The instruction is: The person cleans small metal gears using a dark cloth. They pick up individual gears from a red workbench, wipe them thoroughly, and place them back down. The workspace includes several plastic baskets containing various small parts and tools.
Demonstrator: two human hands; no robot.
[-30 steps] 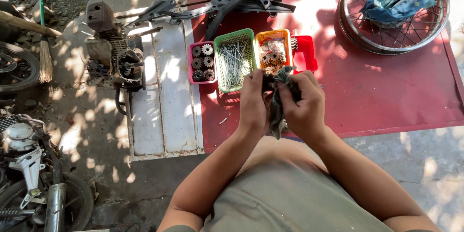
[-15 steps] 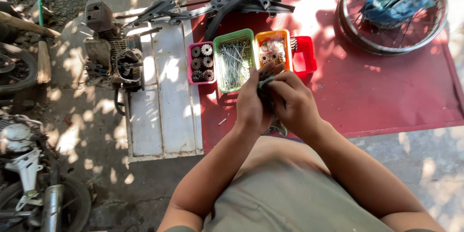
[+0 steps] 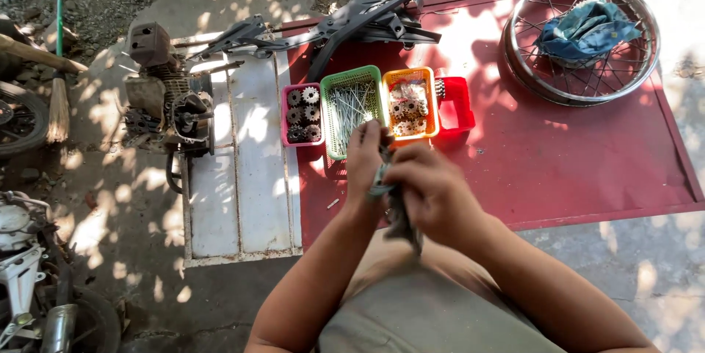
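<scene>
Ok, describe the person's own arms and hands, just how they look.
Both forearms are bare right down the frame: no sleeves, gloves, watch or bracelets show. The left hand and right hand carry no rings that I can make out. Dappled leaf shade falls across them. An olive-grey garment covers the lap below.

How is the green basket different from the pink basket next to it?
The green basket is larger and holds thin metal rods; the pink basket is smaller and holds gears. The green basket stands right in front of the left hand; the pink basket is further to the left. Both are plastic and rest on the red sheet.
</scene>
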